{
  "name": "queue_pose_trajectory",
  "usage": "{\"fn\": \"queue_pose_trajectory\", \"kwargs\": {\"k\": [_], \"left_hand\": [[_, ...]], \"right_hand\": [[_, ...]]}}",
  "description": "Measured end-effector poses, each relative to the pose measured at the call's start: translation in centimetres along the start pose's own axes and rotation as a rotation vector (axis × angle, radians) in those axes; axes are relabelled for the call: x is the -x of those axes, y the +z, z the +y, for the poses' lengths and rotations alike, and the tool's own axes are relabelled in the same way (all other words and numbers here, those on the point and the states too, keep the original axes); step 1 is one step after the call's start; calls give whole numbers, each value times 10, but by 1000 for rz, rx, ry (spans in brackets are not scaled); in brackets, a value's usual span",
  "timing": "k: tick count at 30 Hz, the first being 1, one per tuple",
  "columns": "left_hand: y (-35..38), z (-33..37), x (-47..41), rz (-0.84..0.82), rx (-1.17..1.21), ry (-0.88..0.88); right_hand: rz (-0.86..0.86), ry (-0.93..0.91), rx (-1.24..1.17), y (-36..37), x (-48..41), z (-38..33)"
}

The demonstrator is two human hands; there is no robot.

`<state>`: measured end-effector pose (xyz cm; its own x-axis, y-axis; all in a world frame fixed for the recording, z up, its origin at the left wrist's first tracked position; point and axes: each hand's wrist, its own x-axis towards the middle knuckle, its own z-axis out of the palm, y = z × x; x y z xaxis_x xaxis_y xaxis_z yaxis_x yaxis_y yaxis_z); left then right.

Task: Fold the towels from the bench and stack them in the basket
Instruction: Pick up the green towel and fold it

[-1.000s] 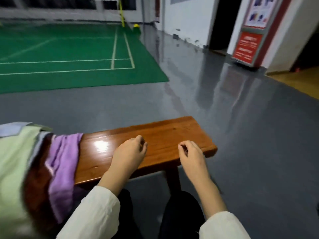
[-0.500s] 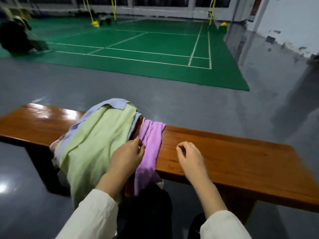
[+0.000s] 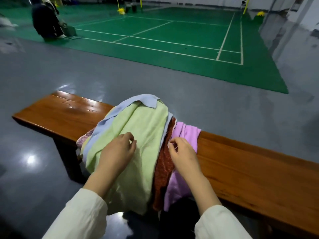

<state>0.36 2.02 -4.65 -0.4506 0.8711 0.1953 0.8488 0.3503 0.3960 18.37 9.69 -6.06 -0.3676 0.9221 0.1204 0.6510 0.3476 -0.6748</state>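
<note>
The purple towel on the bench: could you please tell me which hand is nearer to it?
Right. The right hand is at the purple towel's left edge, by the reddish-brown towel; the left hand is over the light green towel, farther left.

Right end of bench (image 3: 259, 169) cut off, lower towels (image 3: 164, 169) buried (edges only), blurred distant figure (image 3: 45, 21), perhaps crouching

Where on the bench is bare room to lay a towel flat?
Two bare patches of bench: left of the towel pile to its end, and a longer one right of the purple towel. The middle is crowded: the pile drapes over the front edge, left hand and right hand over it.
</note>
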Motion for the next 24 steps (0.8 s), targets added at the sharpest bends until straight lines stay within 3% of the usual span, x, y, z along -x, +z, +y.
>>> {"fn": "queue_pose_trajectory", "kwargs": {"k": [5,9,24], "left_hand": [[-4,-28,-18,96,31,-109],[1,-48,-22,56,16,-191],[17,-55,-24,158,-18,-217]], "right_hand": [[-44,2,17,27,-30,-14],[-101,38,50,45,-43,-16],[-88,182,143,55,-52,-29]]}}
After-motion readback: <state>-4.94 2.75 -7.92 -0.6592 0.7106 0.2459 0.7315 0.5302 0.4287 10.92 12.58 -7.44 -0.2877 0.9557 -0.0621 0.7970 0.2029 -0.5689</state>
